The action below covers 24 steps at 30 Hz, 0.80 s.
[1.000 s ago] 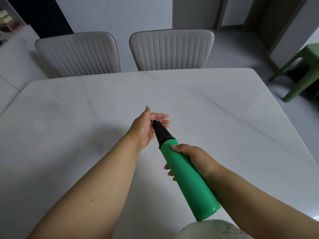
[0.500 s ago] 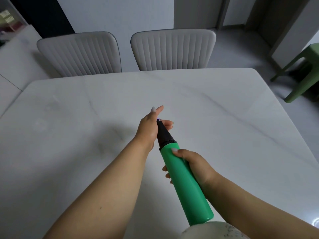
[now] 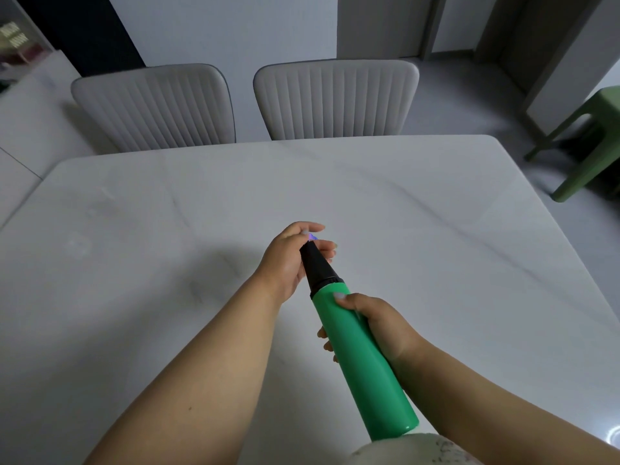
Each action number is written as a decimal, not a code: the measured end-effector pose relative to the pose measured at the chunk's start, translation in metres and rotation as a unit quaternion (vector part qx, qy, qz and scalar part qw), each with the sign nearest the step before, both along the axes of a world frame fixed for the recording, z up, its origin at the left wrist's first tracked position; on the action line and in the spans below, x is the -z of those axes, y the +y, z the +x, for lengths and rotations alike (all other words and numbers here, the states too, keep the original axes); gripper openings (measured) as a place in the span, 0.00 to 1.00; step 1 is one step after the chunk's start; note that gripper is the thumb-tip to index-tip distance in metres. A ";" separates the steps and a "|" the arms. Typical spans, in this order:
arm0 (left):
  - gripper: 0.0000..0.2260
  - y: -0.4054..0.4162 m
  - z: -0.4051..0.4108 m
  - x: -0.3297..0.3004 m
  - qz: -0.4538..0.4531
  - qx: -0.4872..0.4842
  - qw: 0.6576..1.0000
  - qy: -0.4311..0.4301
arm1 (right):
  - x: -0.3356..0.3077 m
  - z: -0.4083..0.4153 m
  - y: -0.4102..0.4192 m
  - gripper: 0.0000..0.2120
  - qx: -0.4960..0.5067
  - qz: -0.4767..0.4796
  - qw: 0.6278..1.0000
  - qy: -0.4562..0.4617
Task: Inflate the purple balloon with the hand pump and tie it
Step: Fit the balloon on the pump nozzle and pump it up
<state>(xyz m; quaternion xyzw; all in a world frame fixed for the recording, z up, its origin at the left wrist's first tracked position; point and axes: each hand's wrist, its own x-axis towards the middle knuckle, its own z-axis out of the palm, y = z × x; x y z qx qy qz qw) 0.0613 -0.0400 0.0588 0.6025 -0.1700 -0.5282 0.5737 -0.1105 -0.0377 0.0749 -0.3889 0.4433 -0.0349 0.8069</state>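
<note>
From where I sit, the left hand has shifted in the last half second: the thumb that stood up is now folded down over the black nozzle, pinching a sliver of the purple balloon at its tip; its grip is closed on the balloon's neck, I judge, though most of the balloon is hidden. The right hand keeps a closed grip round the green hand pump, held above the counter. I see no inflated balloon, so pumping looks barely begun
</note>
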 end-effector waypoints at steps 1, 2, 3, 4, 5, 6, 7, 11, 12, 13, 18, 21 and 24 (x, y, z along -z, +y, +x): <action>0.14 0.001 -0.003 0.002 0.000 -0.007 1.000 0.010 | 0.001 0.000 0.000 0.17 0.001 -0.011 1.000 0.004; 0.14 0.001 -0.007 0.004 -0.004 -0.019 1.000 0.022 | 0.002 -0.001 0.000 0.16 -0.002 -0.027 1.000 0.009; 0.15 0.001 -0.009 0.005 -0.012 -0.033 0.999 0.033 | 0.003 -0.001 0.001 0.15 -0.007 -0.047 0.999 0.013; 0.15 0.000 -0.012 0.007 -0.019 -0.046 0.998 0.043 | 0.004 -0.001 0.002 0.14 -0.010 -0.065 0.998 0.017; 0.15 0.000 -0.014 0.008 -0.024 -0.055 0.997 0.053 | 0.005 -0.002 0.003 0.13 -0.011 -0.078 0.997 0.020; 0.15 0.000 -0.016 0.008 -0.026 -0.061 0.996 0.063 | 0.006 -0.002 0.003 0.13 -0.008 -0.084 0.996 0.021; 0.15 0.001 -0.019 0.008 -0.024 -0.067 0.995 0.071 | 0.006 -0.003 0.004 0.12 -0.004 -0.085 0.996 0.022; 0.13 0.004 -0.025 0.008 -0.005 -0.094 0.992 0.082 | 0.008 -0.002 0.005 0.12 0.007 -0.064 0.998 0.022; 0.13 0.004 -0.027 0.009 -0.005 -0.099 0.992 0.080 | 0.008 -0.001 0.006 0.13 0.008 -0.059 0.998 0.021; 0.12 0.004 -0.028 0.009 -0.006 -0.104 0.992 0.075 | 0.008 0.000 0.006 0.13 0.010 -0.056 0.998 0.021; 0.11 -0.002 -0.028 0.010 -0.009 -0.127 0.990 0.060 | 0.008 0.005 0.007 0.12 0.025 -0.057 0.998 0.019; 0.10 -0.003 -0.027 0.007 0.005 -0.141 0.988 0.068 | 0.009 0.007 0.009 0.13 0.035 -0.049 0.998 0.021; 0.12 -0.004 -0.027 0.010 0.038 -0.168 0.981 0.094 | 0.011 0.008 0.008 0.15 0.033 -0.032 0.999 0.030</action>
